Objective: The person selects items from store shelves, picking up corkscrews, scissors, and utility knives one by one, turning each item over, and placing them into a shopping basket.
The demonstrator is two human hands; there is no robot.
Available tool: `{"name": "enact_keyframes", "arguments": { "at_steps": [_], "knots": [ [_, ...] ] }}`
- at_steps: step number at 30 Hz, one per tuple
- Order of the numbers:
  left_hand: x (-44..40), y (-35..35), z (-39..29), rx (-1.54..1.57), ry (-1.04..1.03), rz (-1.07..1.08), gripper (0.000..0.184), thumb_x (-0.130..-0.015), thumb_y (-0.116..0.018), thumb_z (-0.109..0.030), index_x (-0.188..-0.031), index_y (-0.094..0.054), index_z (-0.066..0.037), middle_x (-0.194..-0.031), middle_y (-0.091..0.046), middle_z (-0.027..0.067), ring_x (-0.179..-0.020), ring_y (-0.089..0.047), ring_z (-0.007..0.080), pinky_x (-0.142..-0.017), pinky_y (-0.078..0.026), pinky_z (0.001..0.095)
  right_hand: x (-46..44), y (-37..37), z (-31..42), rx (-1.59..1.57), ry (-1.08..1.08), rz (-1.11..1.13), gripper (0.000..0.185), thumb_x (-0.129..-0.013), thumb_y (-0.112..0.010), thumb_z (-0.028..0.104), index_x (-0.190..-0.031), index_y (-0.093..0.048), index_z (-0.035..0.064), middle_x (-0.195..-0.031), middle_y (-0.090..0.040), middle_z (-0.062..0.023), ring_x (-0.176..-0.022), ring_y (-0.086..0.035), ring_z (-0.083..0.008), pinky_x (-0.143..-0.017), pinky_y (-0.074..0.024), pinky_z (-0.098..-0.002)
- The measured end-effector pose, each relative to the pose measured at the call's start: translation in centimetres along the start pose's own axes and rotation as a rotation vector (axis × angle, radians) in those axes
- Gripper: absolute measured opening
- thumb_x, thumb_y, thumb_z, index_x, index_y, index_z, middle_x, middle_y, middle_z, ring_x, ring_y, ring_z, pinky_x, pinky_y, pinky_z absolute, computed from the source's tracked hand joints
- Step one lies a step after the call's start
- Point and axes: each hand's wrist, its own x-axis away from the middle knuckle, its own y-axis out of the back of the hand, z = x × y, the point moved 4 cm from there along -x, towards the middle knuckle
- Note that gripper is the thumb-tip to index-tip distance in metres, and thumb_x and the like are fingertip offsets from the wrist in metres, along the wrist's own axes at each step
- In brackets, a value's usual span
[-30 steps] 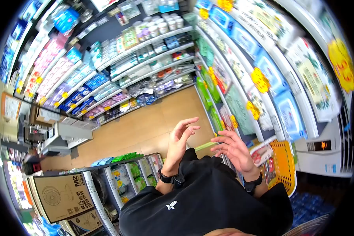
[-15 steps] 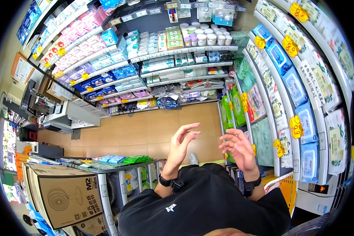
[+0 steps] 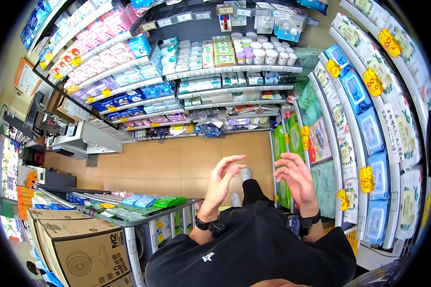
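My left hand (image 3: 221, 182) is held up in front of my body, fingers apart and slightly bent, with nothing in it. Opposite it, my right hand (image 3: 294, 179) is raised with loosely curled, spread fingers and is also bare. A gap of air lies between the two, above the tan tiled floor (image 3: 177, 153). Nearest to my right hand are green packs (image 3: 293, 136) on the low right shelf and a green-patterned pack (image 3: 323, 187). Neither hand appears to touch any goods. Each wrist wears a black band.
Ahead stands a shelf with white tubs (image 3: 259, 56) and boxed goods. Wipes packs (image 3: 370, 129) line the right shelves. At left are a fan carton (image 3: 88, 256), a low rack topped with blue packs (image 3: 144, 201), and a counter (image 3: 98, 137). My shoe (image 3: 246, 174) shows below.
The view has shifted forward along the aisle, and a shoe and dark trouser leg now show below. Both hands stay raised and apart in nearly the same pose.
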Motion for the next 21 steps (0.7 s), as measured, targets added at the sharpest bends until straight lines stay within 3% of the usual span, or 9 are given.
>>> {"name": "enact_keyframes", "arguments": {
  "at_steps": [21],
  "knots": [
    [-21.3, 0.3, -2.7, -0.074, -0.106, -0.063, 0.030, -0.100, -0.057, -0.018, -0.126, -0.061, -0.004, -0.129, -0.064, 0.0083, -0.108, -0.064, 0.0175, -0.092, -0.046, 0.0300, -20.1, 7.5, 4.7, 0.067, 0.019, 0.119, 0.044, -0.096, -0.052, 0.014, -0.135, -0.042, -0.0022, -0.120, -0.059, -0.0178, -0.101, -0.063, -0.0237, -0.085, -0.0484, -0.0332]
  ]
}}
